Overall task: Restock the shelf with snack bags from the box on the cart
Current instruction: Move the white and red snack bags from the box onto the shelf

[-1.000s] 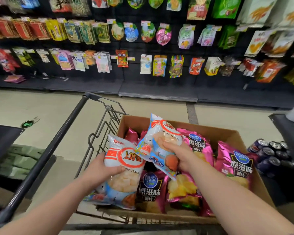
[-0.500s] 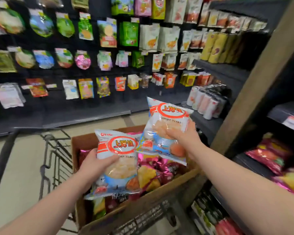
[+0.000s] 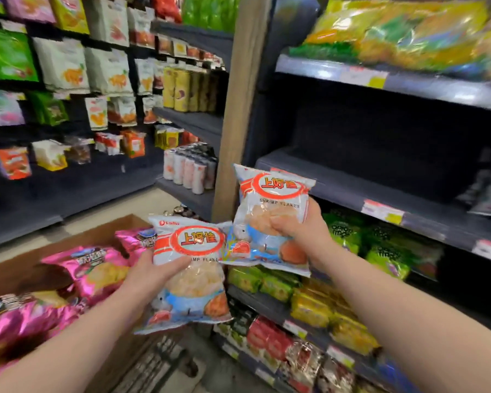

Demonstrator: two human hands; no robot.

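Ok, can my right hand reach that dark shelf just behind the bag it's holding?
Probably yes. The right hand, gripping a shrimp flakes bag, is close to the dark shelf at its front edge, and nothing stands between them.

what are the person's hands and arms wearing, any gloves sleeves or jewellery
Nothing that shows. The left hand and right hand are bare: no gloves, no visible rings. The left forearm and right forearm are bare too, with no sleeve, watch or wristband in the frame.
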